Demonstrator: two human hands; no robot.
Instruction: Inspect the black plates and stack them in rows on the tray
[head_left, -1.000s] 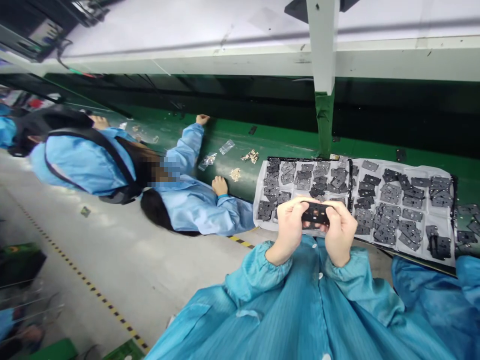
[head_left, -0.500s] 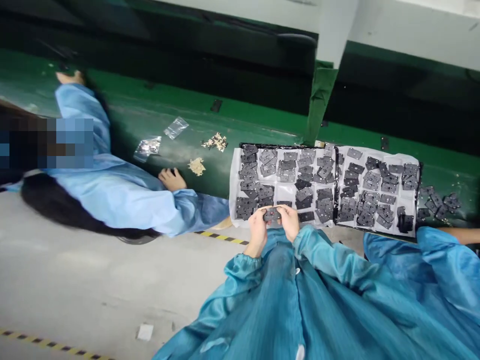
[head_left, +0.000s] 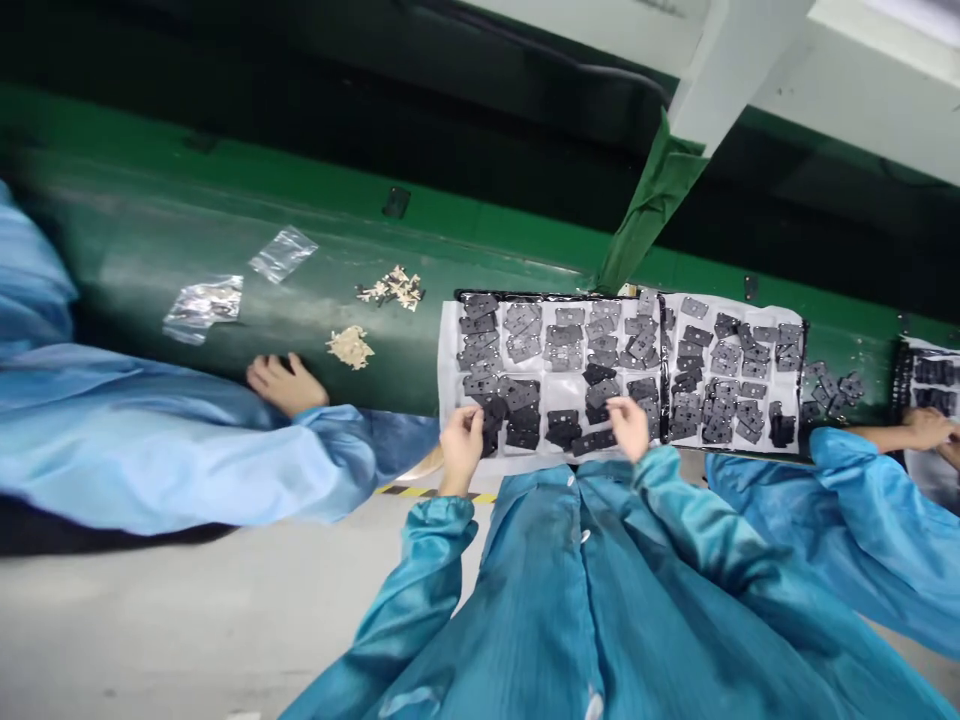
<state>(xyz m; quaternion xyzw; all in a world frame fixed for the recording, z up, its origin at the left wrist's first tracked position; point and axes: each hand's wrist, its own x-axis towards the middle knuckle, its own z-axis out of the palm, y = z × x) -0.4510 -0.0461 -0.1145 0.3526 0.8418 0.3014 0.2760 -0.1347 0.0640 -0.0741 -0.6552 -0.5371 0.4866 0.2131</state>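
Here, left hand: fingers curled over the near left corner of the white-lined, black-rimmed rectangular tray; I cannot tell if they grip anything.
Right hand: fingers bent, tips on flat black perforated plates at the tray's near edge; grip unclear.
Plates: spread across the tray, some overlapping.
Open room: bare green conveyor surface left of the tray, past a co-worker's hand.
Far edge: just beside a green-wrapped post.
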